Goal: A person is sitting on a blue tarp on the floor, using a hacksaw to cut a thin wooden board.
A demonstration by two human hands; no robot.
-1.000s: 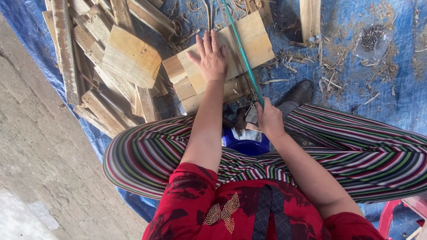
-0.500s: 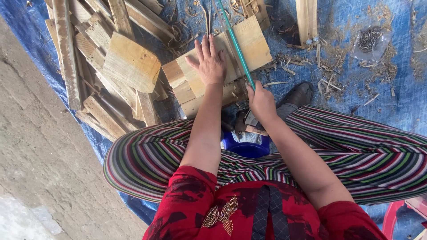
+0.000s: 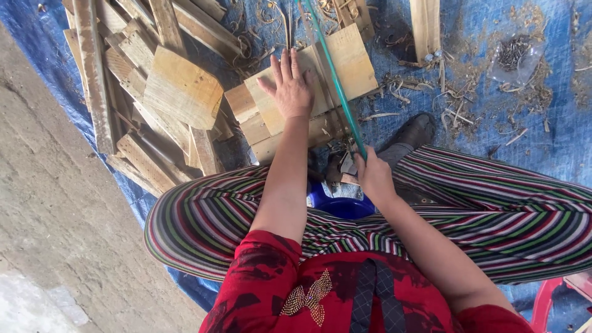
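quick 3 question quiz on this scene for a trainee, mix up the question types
1. True or false: the left hand lies flat, fingers spread, on the wooden board.
2. Which colour is the frame of the saw gripped by the right hand? A) red B) green C) yellow
3. Fill in: the boards and shavings lie on a blue ____.

Key
1. True.
2. B, green.
3. Tarp: it covers the ground under the pile of wood offcuts as well.
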